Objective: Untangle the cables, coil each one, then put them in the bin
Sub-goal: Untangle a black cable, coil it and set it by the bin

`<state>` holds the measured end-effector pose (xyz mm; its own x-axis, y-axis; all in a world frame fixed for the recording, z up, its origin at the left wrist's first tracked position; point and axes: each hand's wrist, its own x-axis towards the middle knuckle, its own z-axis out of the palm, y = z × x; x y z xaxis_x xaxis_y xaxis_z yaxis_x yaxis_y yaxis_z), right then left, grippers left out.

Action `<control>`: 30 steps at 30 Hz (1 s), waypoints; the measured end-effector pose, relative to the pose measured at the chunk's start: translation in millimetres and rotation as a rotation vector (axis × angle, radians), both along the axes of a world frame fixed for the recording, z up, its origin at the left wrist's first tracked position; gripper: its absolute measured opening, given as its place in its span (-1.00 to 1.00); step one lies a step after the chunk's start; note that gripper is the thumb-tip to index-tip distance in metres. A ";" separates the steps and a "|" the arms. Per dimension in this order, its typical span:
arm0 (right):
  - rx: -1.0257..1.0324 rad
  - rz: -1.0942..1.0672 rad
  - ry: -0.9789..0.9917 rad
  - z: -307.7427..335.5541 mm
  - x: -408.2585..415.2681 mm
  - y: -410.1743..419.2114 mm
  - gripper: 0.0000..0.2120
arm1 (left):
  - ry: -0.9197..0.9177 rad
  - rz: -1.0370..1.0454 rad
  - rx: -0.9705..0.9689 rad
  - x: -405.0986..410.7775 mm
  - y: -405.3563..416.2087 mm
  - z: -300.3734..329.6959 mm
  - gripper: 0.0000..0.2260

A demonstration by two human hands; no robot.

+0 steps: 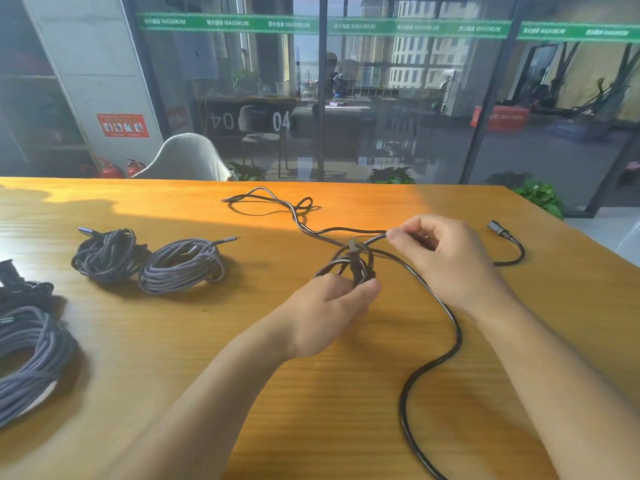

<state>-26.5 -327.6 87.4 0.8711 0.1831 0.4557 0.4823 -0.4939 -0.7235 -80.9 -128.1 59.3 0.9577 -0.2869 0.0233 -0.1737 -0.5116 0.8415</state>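
A thin black cable (pixel 446 313) lies across the wooden table (pixel 242 341), partly wound into a small coil (pixel 349 263) at the middle. My left hand (pixel 332 310) grips that coil from below. My right hand (pixel 446 251) pinches a strand of the same cable just right of the coil. Loose cable snakes toward the far edge (pixel 277 202), and a thicker black cable with a plug (pixel 498 230) lies at the right. Two coiled braided cables, a dark one (pixel 107 254) and a grey one (pixel 183 265), rest at the left. No bin is in view.
More coiled grey cable (pixel 31 355) and a black bundle (pixel 20 292) lie at the left edge. A white chair (pixel 187 157) stands behind the table, with a glass wall and plants beyond. Cable loops down to the table's near edge (pixel 415 427).
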 end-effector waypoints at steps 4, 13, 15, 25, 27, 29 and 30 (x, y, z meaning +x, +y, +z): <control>0.261 0.304 0.265 4.1 -15.3 13.2 -0.74 | 0.011 0.154 -0.210 9.5 9.3 -3.4 -0.52; 0.020 0.379 0.062 -11.9 -35.7 34.9 -0.80 | -0.079 0.202 -0.403 3.7 6.7 7.7 -0.40; 0.033 0.362 0.049 -14.5 -37.2 37.1 -0.86 | -0.083 0.248 -0.447 4.9 3.5 7.3 -0.48; -0.039 0.646 0.531 -16.7 -35.0 40.0 -0.75 | -0.149 0.483 -0.706 11.4 21.5 14.0 -0.61; -0.092 0.692 0.567 -21.0 -34.4 41.1 -0.70 | -0.073 0.435 -0.828 8.9 18.3 16.6 -0.63; -0.188 0.702 0.580 -24.3 -32.2 39.9 -0.56 | 0.027 0.324 -1.006 5.7 13.3 21.1 -0.65; -0.235 0.700 0.591 -24.8 -30.1 38.4 -0.49 | 0.075 0.253 -1.075 3.7 11.9 23.7 -0.65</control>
